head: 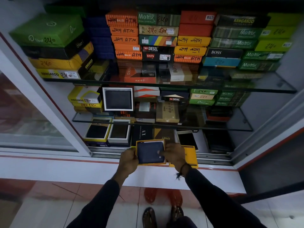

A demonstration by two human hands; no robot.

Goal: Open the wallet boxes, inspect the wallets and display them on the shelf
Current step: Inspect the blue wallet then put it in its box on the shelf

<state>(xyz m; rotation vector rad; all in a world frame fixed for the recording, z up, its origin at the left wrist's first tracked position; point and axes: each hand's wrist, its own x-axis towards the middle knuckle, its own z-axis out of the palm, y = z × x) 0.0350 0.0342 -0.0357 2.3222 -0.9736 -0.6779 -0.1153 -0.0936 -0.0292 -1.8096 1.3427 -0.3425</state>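
An open yellow wallet box [148, 141] is held over the cabinet's front ledge, with a dark blue wallet [148, 153] lying in it. My left hand [129, 159] grips the box's left side. My right hand [172, 154] holds the right side, its thumb resting on the wallet. The yellow box lid [190, 156] lies flat just right of the box, partly hidden under my right wrist. Two opened boxes showing dark wallets, one yellow [97, 130] and one white [119, 131], stand on the bottom shelf to the left.
Glass shelves [271, 87] above carry stacks of closed coloured wallet boxes. A white-framed wallet [118, 99] stands upright on the middle shelf. A phone [187, 138] and black boxes [142, 133] lie on the bottom shelf. A sliding glass door [32, 120] stands at left. Sandals [150, 195] lie on the floor.
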